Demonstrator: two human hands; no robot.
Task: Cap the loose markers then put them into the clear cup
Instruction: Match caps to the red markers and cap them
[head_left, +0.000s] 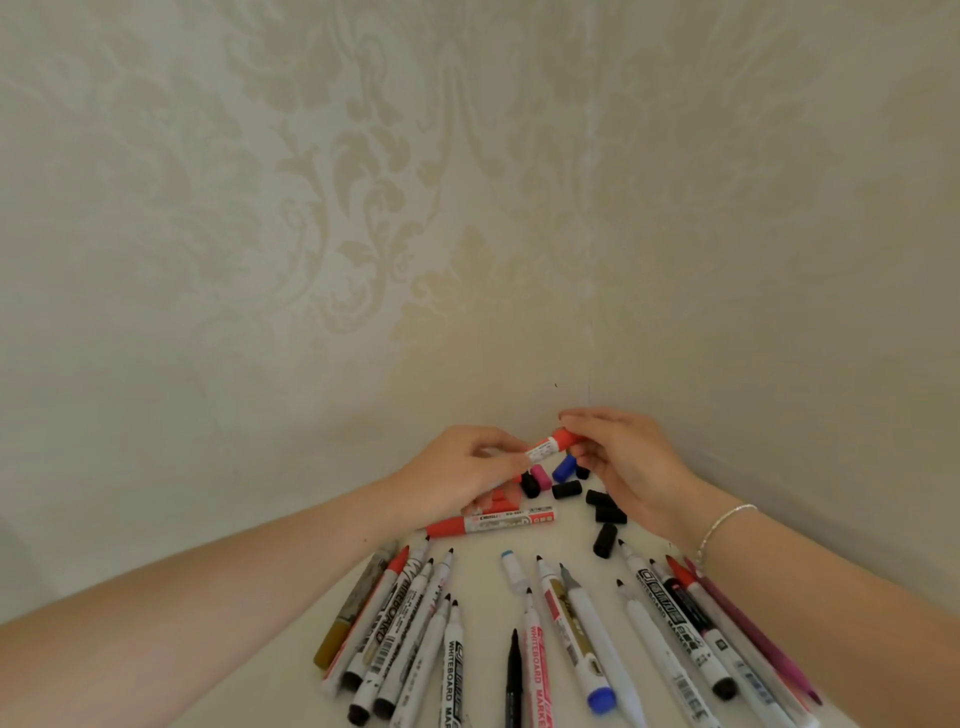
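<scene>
My left hand (462, 470) grips the white barrel of a red marker (543, 448), held above the table near the wall. My right hand (618, 457) pinches the red cap (563, 436) at that marker's far end. Below the hands lies a second red marker (488, 522) with its cap on. Loose caps, black (605, 540), blue (563, 467) and pink (540, 475), lie scattered under and between the hands. Several uncapped markers (550, 639) fan out across the near part of the white table. No clear cup shows in the view.
A patterned cream wall (467, 234) rises right behind the table's far edge. A few red caps (501, 499) sit under my left hand. A silver bracelet (722, 525) circles my right wrist, above markers lying at the right.
</scene>
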